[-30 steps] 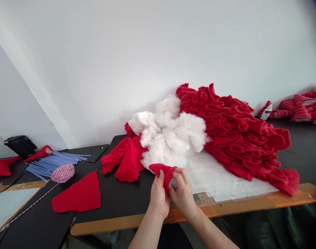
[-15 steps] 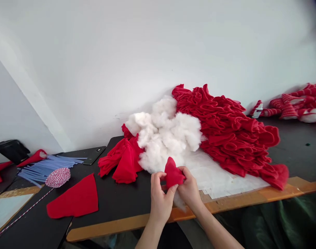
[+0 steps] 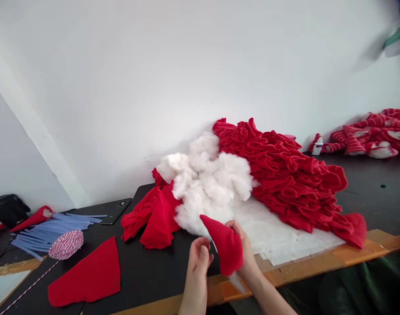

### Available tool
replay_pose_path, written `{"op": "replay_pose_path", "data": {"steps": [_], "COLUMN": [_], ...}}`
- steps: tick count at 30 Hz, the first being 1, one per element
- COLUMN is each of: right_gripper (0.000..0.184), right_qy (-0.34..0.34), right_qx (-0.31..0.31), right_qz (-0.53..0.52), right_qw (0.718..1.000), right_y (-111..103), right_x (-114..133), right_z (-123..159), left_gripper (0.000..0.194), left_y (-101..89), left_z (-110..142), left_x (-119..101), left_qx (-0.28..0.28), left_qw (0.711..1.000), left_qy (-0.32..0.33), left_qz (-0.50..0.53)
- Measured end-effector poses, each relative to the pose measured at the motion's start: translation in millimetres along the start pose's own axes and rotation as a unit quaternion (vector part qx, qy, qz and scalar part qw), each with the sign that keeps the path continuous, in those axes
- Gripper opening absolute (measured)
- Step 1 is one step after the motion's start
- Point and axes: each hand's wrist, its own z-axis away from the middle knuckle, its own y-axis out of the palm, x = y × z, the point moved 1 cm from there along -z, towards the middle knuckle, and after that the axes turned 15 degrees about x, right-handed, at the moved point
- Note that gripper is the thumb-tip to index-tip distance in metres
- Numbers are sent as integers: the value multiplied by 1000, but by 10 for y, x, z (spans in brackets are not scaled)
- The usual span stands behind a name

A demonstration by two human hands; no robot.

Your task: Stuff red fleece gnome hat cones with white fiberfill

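A pointed red fabric cone (image 3: 224, 245), plump with stuffing, is held by my right hand (image 3: 247, 249), which wraps it from the right. Its tip points up and left, and a wisp of white fibre (image 3: 236, 282) trails from its lower end. Just left of the cone is my left hand (image 3: 197, 262), fingers loosely bent and apart, holding nothing. Beyond both hands lies a heap of white stuffing (image 3: 209, 183). A small bunch of red fabric pieces (image 3: 154, 216) sits at the heap's left side.
A big pile of red fabric pieces (image 3: 285, 175) leans on the wall at right, over white sheeting (image 3: 278, 240). At left are a flat red piece (image 3: 88, 275), a ball of red-and-white string (image 3: 67, 245), blue strips (image 3: 52, 229) and a phone (image 3: 116, 212). A bottle (image 3: 317, 146) stands far right.
The cone has been turned in the hands and now points up and left, in the right hand alone. My left hand has come off it. The view has shifted slightly.
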Motion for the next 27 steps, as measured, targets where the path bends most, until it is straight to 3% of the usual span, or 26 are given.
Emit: {"op": "replay_pose_path", "data": {"steps": [3, 7, 9, 15, 20, 24, 27], "right_gripper": [10, 17, 11, 43, 55, 47, 34], "right_qy": [-44, -130, -173, -293, -278, -295, -279], "right_qx": [47, -95, -115, 34, 145, 211, 235], "right_qz": [42, 193, 248, 349, 369, 434, 479], "right_qw": [997, 968, 946, 890, 875, 825, 799], "right_y": [164, 250, 255, 280, 290, 288, 256], "right_x": [79, 50, -20, -116, 37, 63, -2], "right_z": [58, 222, 354, 581, 427, 333, 282], "left_gripper": [41, 35, 33, 37, 60, 76, 68], "left_y": [50, 10, -50, -45, 35, 30, 34], "left_z": [-141, -265, -274, -202, -115, -49, -38], "left_x": [-110, -182, -189, -220, -283, -280, -216], "left_qx": [-35, -105, -119, -98, -37, -2, 8], "left_qw": [983, 960, 953, 955, 981, 991, 994], "left_qy": [-27, 15, 9, -12, -2, -22, -39], "left_qz": [180, 258, 280, 280, 188, 129, 107]}}
